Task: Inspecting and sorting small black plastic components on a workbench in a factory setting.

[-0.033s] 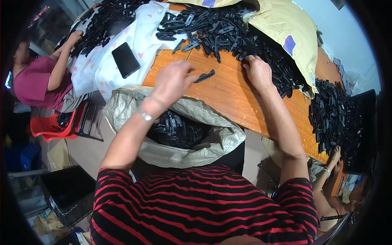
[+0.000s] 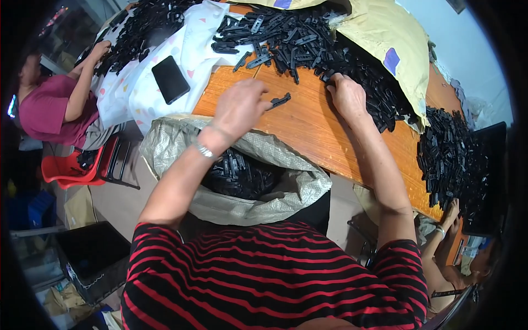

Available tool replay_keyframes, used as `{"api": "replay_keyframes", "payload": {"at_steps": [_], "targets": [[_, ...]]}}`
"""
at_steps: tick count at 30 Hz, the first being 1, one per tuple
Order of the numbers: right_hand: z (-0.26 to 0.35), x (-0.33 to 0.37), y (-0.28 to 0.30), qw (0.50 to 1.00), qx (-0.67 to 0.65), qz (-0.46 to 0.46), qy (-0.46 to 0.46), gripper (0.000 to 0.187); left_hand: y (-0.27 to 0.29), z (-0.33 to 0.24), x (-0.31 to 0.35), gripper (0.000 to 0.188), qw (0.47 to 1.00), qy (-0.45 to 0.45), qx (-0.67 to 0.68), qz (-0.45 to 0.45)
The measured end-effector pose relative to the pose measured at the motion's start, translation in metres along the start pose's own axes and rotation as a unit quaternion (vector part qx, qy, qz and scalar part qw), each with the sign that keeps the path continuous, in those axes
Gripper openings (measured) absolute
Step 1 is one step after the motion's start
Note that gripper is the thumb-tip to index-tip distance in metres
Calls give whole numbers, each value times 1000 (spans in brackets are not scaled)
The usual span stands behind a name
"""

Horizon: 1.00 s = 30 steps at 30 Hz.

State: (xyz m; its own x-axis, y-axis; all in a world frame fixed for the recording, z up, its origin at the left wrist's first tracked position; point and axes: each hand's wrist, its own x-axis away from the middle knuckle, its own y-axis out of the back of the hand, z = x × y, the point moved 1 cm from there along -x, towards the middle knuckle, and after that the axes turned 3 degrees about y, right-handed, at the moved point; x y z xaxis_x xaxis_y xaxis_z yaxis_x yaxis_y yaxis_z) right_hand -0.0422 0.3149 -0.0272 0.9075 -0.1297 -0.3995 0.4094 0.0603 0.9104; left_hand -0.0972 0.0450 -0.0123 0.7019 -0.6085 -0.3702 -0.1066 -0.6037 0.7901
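While a person in a black-and-red striped short-sleeved shirt (image 2: 264,275) is filling the lower centre of the frame, an open, pale woven-plastic sack (image 2: 311,190) is gaping just above it, holding many small black plastic parts (image 2: 242,173). Above the sack, left of centre, the left hand (image 2: 239,109), wearing a silvery metal bracelet (image 2: 203,147) at the wrist, is hovering with its fingers half curled and slightly apart. A single slim black plastic part (image 2: 281,100) is lying on the orange-brown wooden table (image 2: 313,140) near the frame's centre, right by those fingertips; whether they are touching it is impossible to tell. Right of centre, the right hand (image 2: 348,98) is bending its fingers narrowly at the edge of a big heap of black plastic parts (image 2: 297,44), and whether it is gripping one is unclear. In the upper left, a black rectangular phone (image 2: 170,80) is resting on a white patterned plastic sheet (image 2: 140,99), and a co-worker in a plum top (image 2: 52,113) is sitting beyond. Across the upper right, a yellowish paper-like sack (image 2: 379,27) is spreading beside the heap.
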Motion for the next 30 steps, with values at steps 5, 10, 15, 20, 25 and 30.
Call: {"api": "replay_keyframes", "payload": {"at_steps": [5,10,15,20,25,30], "targets": [[16,-6,9,982,-172,62,-47,21,-32,2,-4,21,997,6,-56,43],[7,-1,17,988,-152,37,1,10,-33,3,-2,12,1000,1,-28,8],[23,0,16,985,-142,91,38,19,-32,3,1,12,1000,11,-19,-2],[39,5,13,984,-120,96,86,21,-32,6,3,11,1000,25,-6,-7],[53,6,3,971,-54,169,160,28,-32,6,4,14,1000,3,-10,-21],[48,9,6,968,-89,195,132,25,-32,5,12,18,999,-45,6,-15]]}}
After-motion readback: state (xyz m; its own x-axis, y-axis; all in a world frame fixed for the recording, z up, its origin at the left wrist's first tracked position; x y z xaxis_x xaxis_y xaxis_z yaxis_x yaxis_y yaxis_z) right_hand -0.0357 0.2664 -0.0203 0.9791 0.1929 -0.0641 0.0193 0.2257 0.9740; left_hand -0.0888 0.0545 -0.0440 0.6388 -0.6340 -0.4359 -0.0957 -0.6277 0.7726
